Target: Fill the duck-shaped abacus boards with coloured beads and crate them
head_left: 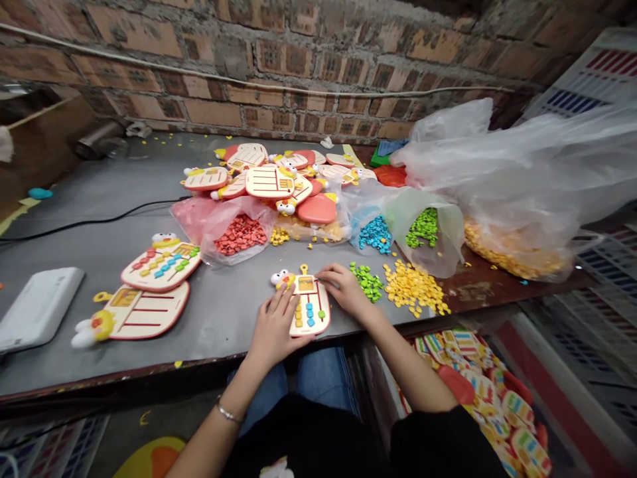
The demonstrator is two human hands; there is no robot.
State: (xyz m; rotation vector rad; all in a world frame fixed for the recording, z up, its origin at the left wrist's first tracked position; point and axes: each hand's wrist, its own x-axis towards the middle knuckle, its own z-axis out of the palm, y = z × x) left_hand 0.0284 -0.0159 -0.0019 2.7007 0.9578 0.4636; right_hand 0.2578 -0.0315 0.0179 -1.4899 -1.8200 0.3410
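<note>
A flat cream board with a red rim (321, 325) lies face up near the front edge of the grey-topped table (219, 312), below a yellow duck-like head with bulging white eyes (283, 279). The left hand (273, 325) is open over the board's left side, its fingers extended and slightly parted, its thumb along the lower edge. The right hand (349, 292) is at the upper right edge, fingers bent and nearly together; whether they pinch a small piece, I cannot tell. Yellow and blue beads sit in columns on the board, with one green bead (321, 315) at the right.

Just beside the right hand are a loose pile of green beads (367, 282) and a larger pile of yellow beads (415, 287). Behind, translucent plastic bags spill red beads (241, 236), blue beads (375, 234) and green ones, in front of and beside a heap of similar boards (269, 179). Two more boards overlap at the left, the upper one beaded, near a white box (42, 305).
</note>
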